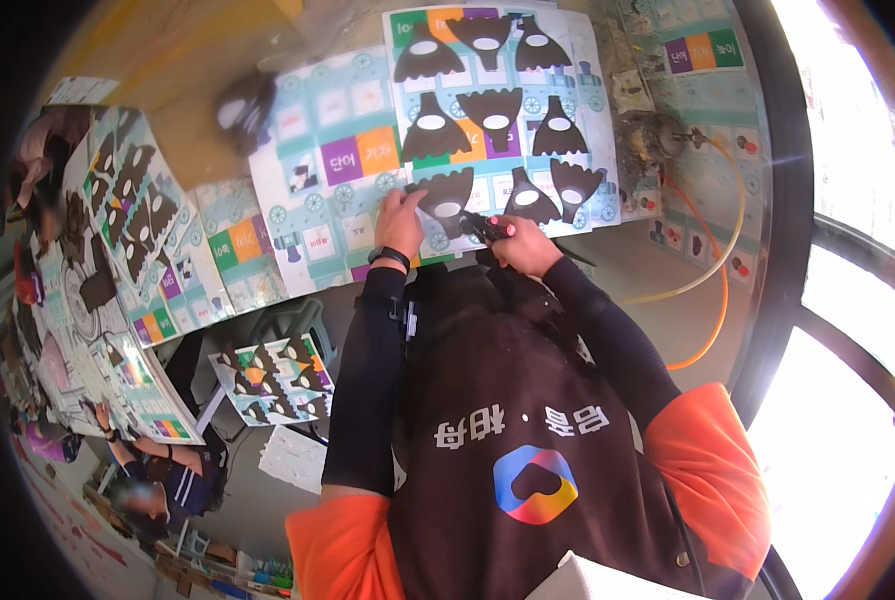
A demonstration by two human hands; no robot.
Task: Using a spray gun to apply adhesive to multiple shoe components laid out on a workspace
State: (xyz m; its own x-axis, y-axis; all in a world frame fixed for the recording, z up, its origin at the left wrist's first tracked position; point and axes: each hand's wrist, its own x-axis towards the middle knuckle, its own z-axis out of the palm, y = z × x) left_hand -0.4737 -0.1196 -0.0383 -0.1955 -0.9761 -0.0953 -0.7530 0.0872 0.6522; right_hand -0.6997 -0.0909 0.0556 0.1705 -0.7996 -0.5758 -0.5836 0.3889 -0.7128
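Note:
Dark, fan-shaped pieces with scalloped edges and white ovals lie in rows on a printed sheet [607, 190]. My left hand [399, 224] rests on the printed paper with its fingers stretched out, their tips at the left edge of the lowest left dark piece [445, 190]. From the right, my right hand [525, 246] is closed around a black hand-held tool [479, 228] with a red part. The tool's front end reaches the narrow lower end of that same piece. Beside it, just above my right hand, lies another dark piece [533, 198]. The tool's exact kind is unclear.
A second printed sheet [312, 120] lies to the left. Yellow and orange hoses [719, 310] curve down at the right, near a stained metal device [652, 135]. More dark pieces lie on a board [272, 380] below the table. A co-worker [162, 490] sits at the left table.

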